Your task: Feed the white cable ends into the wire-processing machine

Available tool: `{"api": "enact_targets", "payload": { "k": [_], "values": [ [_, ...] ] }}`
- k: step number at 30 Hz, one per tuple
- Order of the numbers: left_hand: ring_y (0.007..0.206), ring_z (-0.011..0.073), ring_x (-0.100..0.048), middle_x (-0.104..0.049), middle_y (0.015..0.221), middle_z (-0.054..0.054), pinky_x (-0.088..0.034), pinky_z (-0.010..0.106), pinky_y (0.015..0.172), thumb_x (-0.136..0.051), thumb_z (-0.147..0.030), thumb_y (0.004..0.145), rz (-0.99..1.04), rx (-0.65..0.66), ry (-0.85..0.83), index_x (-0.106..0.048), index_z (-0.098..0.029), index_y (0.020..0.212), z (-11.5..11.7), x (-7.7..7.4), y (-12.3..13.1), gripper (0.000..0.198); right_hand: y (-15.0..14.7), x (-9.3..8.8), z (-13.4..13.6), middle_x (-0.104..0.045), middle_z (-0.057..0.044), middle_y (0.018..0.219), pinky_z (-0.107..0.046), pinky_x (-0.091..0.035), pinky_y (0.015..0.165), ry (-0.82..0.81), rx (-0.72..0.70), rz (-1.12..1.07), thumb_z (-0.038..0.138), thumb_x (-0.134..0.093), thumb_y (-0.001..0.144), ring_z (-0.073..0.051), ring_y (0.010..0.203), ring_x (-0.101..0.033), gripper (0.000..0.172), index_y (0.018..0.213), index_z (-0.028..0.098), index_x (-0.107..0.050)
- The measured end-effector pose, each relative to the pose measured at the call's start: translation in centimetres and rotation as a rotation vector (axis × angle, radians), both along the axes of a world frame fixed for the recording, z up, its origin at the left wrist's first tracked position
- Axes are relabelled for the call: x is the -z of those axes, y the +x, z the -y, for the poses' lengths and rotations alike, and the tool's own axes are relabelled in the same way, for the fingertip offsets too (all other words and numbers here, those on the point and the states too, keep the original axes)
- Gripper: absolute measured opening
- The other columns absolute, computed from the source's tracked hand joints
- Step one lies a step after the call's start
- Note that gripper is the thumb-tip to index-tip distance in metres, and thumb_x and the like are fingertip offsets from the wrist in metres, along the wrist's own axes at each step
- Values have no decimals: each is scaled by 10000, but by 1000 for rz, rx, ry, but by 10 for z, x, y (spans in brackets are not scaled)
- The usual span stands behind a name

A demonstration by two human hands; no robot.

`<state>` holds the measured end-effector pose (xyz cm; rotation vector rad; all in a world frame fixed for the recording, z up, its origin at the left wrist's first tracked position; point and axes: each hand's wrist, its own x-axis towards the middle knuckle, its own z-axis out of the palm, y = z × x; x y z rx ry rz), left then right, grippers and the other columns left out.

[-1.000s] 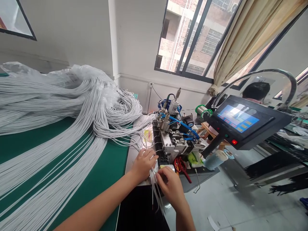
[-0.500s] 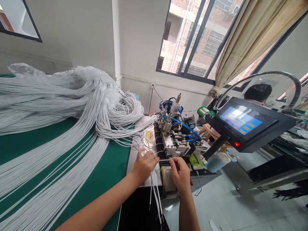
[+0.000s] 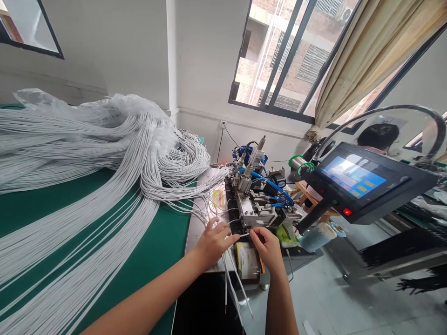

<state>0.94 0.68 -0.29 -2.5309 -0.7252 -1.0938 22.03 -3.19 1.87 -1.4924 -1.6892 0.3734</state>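
Note:
My left hand [image 3: 216,242] is closed on a white cable [image 3: 244,235] at the front of a small machine [image 3: 254,209] with blue air tubes. More white cables [image 3: 232,279] hang down below this hand, their stripped ends showing reddish tips. My right hand [image 3: 267,244] pinches the same cable near its end, just under the machine's front edge. A short stretch of cable spans the gap between both hands. To the left, a large heap of white cables [image 3: 139,153] lies on the green table [image 3: 164,232], partly wrapped in clear plastic.
A control screen [image 3: 352,177] on an arm stands at the right, with a lit red button [image 3: 347,212]. Behind the machine is a green-rimmed wire spool [image 3: 300,164]. A seated person [image 3: 379,137] is at the back right. A green packet [image 3: 287,236] lies beside the machine.
Both hands have shifted slightly right, and the left has come closer to the right. The cable between them is shorter and tilted, and the hanging cable ends have swung right.

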Motion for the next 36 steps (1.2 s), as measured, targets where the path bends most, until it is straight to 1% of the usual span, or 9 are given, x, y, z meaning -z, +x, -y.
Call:
{"api": "enact_targets", "payload": {
  "k": [4, 10, 16, 19, 23, 27, 30, 33, 36],
  "values": [
    [947, 196, -537, -633, 851, 16, -272, 415, 949, -521, -116, 864, -31, -13, -7, -631, -253, 1075, 0, -1, 2, 274, 9, 7, -8, -574, -13, 655, -250, -379, 573, -38, -13, -2, 360, -500, 871, -163, 616, -505, 279, 695, 171, -606],
    [1010, 203, -530, -639, 925, 25, -247, 420, 970, -548, -90, 827, -99, -47, -85, -627, -255, 1077, 0, 1, 2, 309, 15, 20, -18, -484, 23, 583, -235, -335, 547, -106, -43, -122, 380, -525, 825, -139, 577, -431, 292, 626, 169, -555],
    [998, 215, -526, -639, 917, 31, -248, 430, 975, -571, -84, 782, -111, -42, -175, -614, -259, 1125, -1, 3, 1, 387, 17, 36, -25, -398, 47, 565, -224, -300, 539, -227, -135, -433, 405, -552, 797, -117, 555, -364, 310, 600, 181, -469],
    [971, 209, -521, -634, 901, 22, -261, 426, 970, -570, -79, 780, -87, -40, -184, -624, -263, 1118, -1, 4, 2, 388, 14, 43, -26, -371, 58, 548, -214, -267, 501, -290, -130, -609, 397, -571, 755, -102, 516, -319, 291, 593, 185, -454],
    [964, 221, -512, -630, 885, 29, -280, 428, 948, -579, -94, 781, -68, -63, -179, -647, -272, 1089, -1, 5, 2, 362, 10, 48, -26, -373, 63, 536, -212, -265, 478, -321, -92, -713, 401, -594, 684, -96, 489, -307, 265, 596, 189, -463],
    [959, 228, -516, -630, 876, 29, -276, 434, 945, -605, -85, 744, -73, -83, -207, -655, -267, 1057, 0, 3, 2, 366, 7, 51, -23, -358, 68, 520, -212, -258, 464, -328, -76, -773, 480, -637, 658, -95, 483, -300, 350, 595, 193, -447],
    [976, 215, -524, -635, 893, 23, -272, 423, 958, -578, -78, 763, -60, -81, -223, -649, -247, 1005, 1, 1, 1, 303, 8, 53, -18, -390, 56, 538, -213, -278, 467, -319, -59, -763, 534, -641, 703, -100, 497, -328, 403, 611, 189, -456],
    [1007, 212, -524, -641, 900, 26, -270, 417, 972, -553, -77, 775, -55, -94, -219, -633, -216, 913, 0, 2, 1, 212, 10, 51, -10, -423, 33, 569, -217, -306, 482, -262, 1, -631, 573, -607, 751, -117, 534, -372, 435, 611, 180, -482],
    [994, 217, -528, -644, 889, 34, -280, 421, 968, -542, -84, 773, -51, -109, -216, -616, -199, 867, -1, 5, 1, 166, 12, 42, -1, -432, 23, 561, -226, -324, 496, -153, 74, -489, 572, -592, 777, -128, 553, -394, 455, 580, 173, -498]
  ]
}}
